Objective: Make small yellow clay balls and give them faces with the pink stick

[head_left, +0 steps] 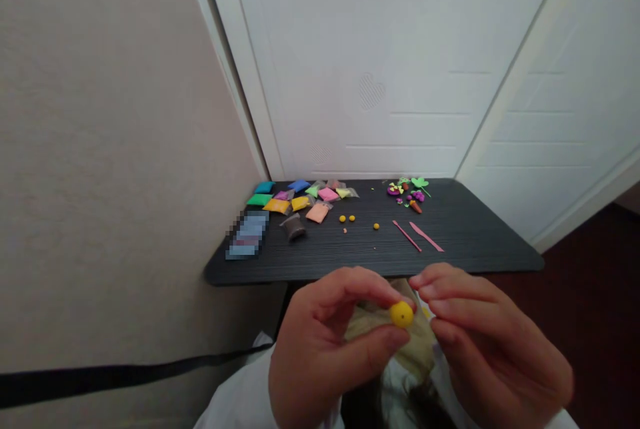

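Note:
A small yellow clay ball with a tiny dark dot on its face is pinched between the thumb and fingers of my left hand, in front of the table's near edge. My right hand is close by on the right, apart from the ball. Its fingers are bent and drawn in toward the thumb; whatever is between them, if anything, is hidden. Beyond the hands, three smaller yellow balls lie on the table, one of them alone near the middle. A pink clay tool and a pink plastic knife lie to their right.
The dark table stands against a white panelled door. Several bags of coloured clay, including an orange one and a brown one, lie on its left. Purple, green and brown clay pieces sit at the back right. A wall rises on the left.

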Tool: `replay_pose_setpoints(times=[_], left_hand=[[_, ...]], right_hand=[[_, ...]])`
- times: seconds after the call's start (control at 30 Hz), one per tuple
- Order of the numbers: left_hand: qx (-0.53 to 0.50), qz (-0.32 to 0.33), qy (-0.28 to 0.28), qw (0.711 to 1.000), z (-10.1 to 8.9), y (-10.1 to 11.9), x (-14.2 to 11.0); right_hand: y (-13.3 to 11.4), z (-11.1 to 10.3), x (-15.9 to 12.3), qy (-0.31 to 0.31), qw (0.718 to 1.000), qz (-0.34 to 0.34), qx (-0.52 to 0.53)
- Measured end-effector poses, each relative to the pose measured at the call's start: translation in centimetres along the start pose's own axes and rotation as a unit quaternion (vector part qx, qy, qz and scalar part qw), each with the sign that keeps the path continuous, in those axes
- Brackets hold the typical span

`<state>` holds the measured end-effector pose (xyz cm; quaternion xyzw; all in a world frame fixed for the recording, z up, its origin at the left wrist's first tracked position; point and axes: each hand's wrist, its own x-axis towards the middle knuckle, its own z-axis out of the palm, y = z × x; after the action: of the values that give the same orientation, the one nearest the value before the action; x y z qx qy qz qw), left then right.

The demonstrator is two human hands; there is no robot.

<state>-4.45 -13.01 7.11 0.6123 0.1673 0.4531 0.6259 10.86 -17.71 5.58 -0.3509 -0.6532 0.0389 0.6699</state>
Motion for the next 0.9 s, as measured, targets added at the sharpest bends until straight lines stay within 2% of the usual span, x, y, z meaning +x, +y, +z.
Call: replay_pose_setpoints(times=[0.2, 0.37, 0.5, 0.73, 0.9], left_hand=[[0.019, 0.043, -0.015, 0.999, 1.6, 1.0, -1.6], [-0.018, 0.070, -0.011, 0.997, 2.3, 0.7, -2.1], [-0.030, 0.122, -0.025, 0.992, 2.5, 0.4, -2.5], [-0.015, 0.144, -0.069, 0.987, 2.5, 0.3, -2.9], [0.006, 0.152, -0.079, 0.985, 2.5, 0.2, -3.0]], right_hand=[[-1.8, -0.9, -0.9, -0.038, 0.997, -0.062, 0.014], [-2.5, -1.0, -1.1, -0.048, 0.996, -0.073, 0.036], [-3.1, -1.0, -1.0, -0.059, 0.994, -0.087, 0.040], [-3.9, -2.1, -1.4, -0.096, 0.993, -0.069, 0.031], [-3.9, -2.4, -1.3, -0.121, 0.991, -0.058, 0.023]])
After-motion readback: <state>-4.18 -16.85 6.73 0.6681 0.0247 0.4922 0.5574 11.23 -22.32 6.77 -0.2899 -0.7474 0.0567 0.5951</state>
